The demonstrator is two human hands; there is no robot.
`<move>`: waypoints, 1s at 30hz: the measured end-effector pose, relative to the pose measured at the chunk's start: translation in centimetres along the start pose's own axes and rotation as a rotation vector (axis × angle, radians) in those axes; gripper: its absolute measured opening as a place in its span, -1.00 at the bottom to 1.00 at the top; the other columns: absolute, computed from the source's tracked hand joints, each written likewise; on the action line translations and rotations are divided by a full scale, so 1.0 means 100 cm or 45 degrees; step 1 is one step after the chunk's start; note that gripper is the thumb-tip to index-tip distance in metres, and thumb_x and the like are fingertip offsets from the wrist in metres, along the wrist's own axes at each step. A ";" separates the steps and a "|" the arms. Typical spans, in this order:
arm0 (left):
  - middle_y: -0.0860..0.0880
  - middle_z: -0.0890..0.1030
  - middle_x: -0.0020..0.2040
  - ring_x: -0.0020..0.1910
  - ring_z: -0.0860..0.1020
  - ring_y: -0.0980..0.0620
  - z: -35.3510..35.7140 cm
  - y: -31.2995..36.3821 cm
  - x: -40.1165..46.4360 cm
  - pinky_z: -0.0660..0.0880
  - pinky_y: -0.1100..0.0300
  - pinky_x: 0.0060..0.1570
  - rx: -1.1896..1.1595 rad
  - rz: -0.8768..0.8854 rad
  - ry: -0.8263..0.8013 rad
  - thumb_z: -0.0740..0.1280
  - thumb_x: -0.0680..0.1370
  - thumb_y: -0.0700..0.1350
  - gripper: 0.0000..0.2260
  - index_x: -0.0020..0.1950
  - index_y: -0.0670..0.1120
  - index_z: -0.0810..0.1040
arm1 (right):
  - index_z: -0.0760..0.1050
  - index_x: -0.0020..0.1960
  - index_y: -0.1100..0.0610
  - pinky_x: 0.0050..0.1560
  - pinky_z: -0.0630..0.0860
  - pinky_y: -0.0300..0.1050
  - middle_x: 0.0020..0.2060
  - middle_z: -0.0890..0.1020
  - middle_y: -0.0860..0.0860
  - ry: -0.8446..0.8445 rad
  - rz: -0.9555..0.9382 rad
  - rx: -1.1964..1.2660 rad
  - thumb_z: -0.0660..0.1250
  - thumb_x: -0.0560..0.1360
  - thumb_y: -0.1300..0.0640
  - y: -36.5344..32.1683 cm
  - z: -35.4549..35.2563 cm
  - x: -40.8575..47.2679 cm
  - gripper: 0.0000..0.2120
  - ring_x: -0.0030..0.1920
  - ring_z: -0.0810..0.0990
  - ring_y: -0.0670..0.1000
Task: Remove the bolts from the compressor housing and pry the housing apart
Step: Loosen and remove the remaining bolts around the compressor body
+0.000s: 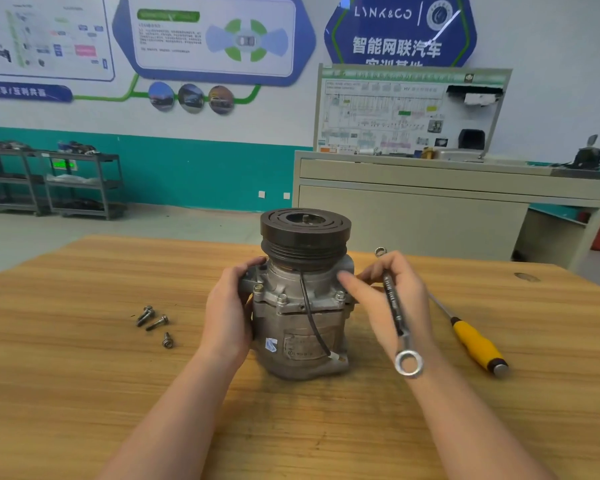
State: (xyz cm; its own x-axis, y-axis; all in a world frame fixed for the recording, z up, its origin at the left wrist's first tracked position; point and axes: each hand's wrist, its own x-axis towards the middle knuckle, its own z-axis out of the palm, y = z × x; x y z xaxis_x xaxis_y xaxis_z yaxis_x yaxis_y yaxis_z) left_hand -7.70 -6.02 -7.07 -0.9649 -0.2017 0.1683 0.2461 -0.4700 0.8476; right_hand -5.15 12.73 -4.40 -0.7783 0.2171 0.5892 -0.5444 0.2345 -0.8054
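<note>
the compressor [300,306] stands upright on its rear end near the middle of the wooden table [84,358], pulley [305,233] uppermost, clasped between both hands. it looks like a cast metal body, so i judge it heavy, rigid and not fragile, though top-heavy with that dark grooved pulley; the flanged waist and lugs give better purchase than the smooth lower barrel, which may be oily. the left hand [227,313] is wrapped around the housing's left flank, fingers closed on a mounting lug. the right hand [388,303] rests its fingertips against the right side of the flange while clamping a double-ended ring wrench [394,306] along the palm; the wrench sits on no bolt. three flange bolts [282,298] show just inside the two grips, seated in the seam, and a thin black wire [312,320] runs down the front between the hands. the seam below those bolts is where a prying tip would go, i judge.

outside the left grip, three loose bolts [155,323] lie on the table. outside the right grip, a yellow-handled screwdriver [471,337] lies within reach. the table is smooth wood grain, flat, mostly bare. beyond it are a grey cabinet [430,202] with a wiring display board, metal shelving at far left, and a teal-banded wall with posters.
</note>
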 end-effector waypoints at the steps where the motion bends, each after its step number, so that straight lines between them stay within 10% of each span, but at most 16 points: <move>1: -0.10 0.70 0.09 0.17 0.62 -0.11 0.000 0.000 0.000 0.47 -0.14 0.28 0.002 -0.001 -0.001 0.17 0.59 -0.03 -0.68 -0.05 0.07 0.74 | 0.36 -0.30 0.04 -0.34 0.49 -0.26 -0.40 0.54 -0.07 -0.014 0.000 -0.034 0.56 0.33 0.16 0.000 0.000 -0.001 -0.65 -0.39 0.49 -0.15; 30: -0.12 0.69 0.11 0.20 0.60 -0.14 -0.002 0.000 0.000 0.39 -0.22 0.36 -0.018 -0.010 -0.025 0.14 0.60 -0.05 -0.66 -0.05 0.05 0.73 | 0.40 -0.24 0.04 -0.27 0.57 -0.30 -0.26 0.65 -0.12 -0.168 -0.013 -0.126 0.50 0.37 0.29 -0.001 -0.010 0.008 -0.71 -0.27 0.62 -0.14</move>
State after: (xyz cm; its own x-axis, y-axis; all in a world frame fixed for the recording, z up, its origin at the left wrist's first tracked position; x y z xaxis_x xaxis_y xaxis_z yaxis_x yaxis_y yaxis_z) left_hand -7.69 -6.16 -7.20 -0.9684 -0.1810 0.1719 0.2398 -0.4835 0.8419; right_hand -5.40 13.87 -3.81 -0.8109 0.0891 0.5783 -0.5239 0.3298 -0.7854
